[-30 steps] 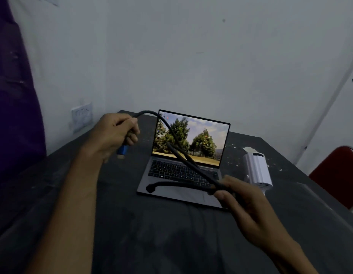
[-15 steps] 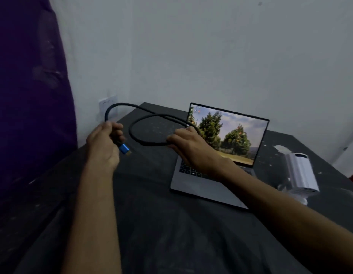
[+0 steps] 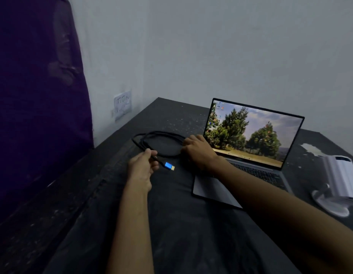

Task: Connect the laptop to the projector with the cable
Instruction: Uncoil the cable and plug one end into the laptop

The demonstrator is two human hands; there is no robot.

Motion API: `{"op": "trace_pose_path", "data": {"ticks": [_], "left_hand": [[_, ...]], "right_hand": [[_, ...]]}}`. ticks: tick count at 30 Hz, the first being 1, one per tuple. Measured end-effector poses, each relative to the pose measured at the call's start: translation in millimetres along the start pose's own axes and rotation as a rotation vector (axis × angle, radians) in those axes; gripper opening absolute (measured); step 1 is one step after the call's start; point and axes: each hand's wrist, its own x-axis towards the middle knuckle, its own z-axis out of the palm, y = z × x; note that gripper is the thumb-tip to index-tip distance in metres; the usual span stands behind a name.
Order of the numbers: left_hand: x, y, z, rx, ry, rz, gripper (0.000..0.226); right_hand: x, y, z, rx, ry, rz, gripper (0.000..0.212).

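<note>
A grey laptop (image 3: 248,149) stands open on the dark table (image 3: 191,224), its screen showing trees. A white projector (image 3: 341,177) on a round foot sits to the laptop's right. The black cable (image 3: 161,135) lies looped on the table left of the laptop. My left hand (image 3: 142,167) pinches the cable just behind its blue plug (image 3: 169,166), which has a gold tip pointing right. My right hand (image 3: 199,151) rests at the laptop's left edge, fingers curled over the cable's other end; that end is hidden under the hand.
A white wall socket (image 3: 122,104) sits on the wall beyond the table's far left edge. A dark purple cloth (image 3: 33,95) hangs at the left. White specks dot the tabletop, and a white patch (image 3: 311,148) lies behind the projector.
Both hands have lowered the cable loop from the air onto the table. My right hand has moved down to the laptop's left edge. The blue plug now points right, away from my left hand.
</note>
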Motion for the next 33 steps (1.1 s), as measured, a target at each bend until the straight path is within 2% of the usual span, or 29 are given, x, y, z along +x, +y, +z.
{"op": "trace_pose_path", "data": {"ticks": [2, 4, 7, 9, 11, 14, 17, 20, 25, 27, 28, 30, 33], "left_hand": [[-1.2, -2.4, 2.6, 0.032, -0.010, -0.021, 0.032], [-1.4, -3.8, 5.2, 0.053, 0.004, -0.041, 0.028], [-3.7, -4.8, 10.1, 0.034, 0.031, -0.057, 0.012], [-6.0, -6.2, 13.9, 0.047, 0.043, -0.049, 0.011], [-6.7, -8.3, 16.7, 0.091, 0.061, -0.028, 0.023], [-8.5, -8.3, 18.0, 0.153, 0.085, -0.003, 0.031], [-12.7, -7.8, 18.7, 0.146, 0.083, -0.032, 0.024], [-17.3, -9.7, 23.6, 0.170, 0.098, -0.010, 0.020], [-29.9, -27.2, 41.4, 0.547, -0.021, 0.126, 0.027], [-36.8, -36.4, 50.8, 0.736, -0.084, 0.203, 0.024], [-40.7, -41.0, 55.6, 0.831, -0.109, 0.234, 0.032], [-45.0, -56.9, 65.5, 1.005, -0.140, 0.333, 0.040], [-60.1, -74.4, 76.8, 1.243, -0.127, 0.510, 0.042]], "right_hand": [[-3.1, 5.6, -2.4, 0.084, -0.095, 0.054, 0.037], [-8.2, 10.2, -8.0, 0.230, -0.096, 0.090, 0.047], [-15.9, 8.5, -19.8, 0.543, 0.011, 0.134, 0.032], [-21.7, -2.0, -32.5, 0.679, 0.011, 0.134, 0.017], [-24.7, -14.0, -41.2, 0.685, -0.070, 0.058, 0.024], [-20.0, -23.8, -39.1, 0.555, -0.167, -0.058, 0.026], [-12.8, -24.1, -32.8, 0.528, -0.230, -0.035, 0.032], [-5.8, -21.3, -31.9, 0.528, -0.215, 0.016, 0.031], [7.6, -5.8, -26.4, 0.366, -0.181, 0.107, 0.021], [11.4, 2.4, -25.4, 0.278, -0.210, 0.136, 0.022], [13.6, 6.2, -28.3, 0.255, -0.241, 0.145, 0.024], [18.1, 13.6, -34.0, 0.267, -0.315, 0.166, 0.031], [21.9, 21.6, -39.4, 0.311, -0.366, 0.181, 0.038]]}}
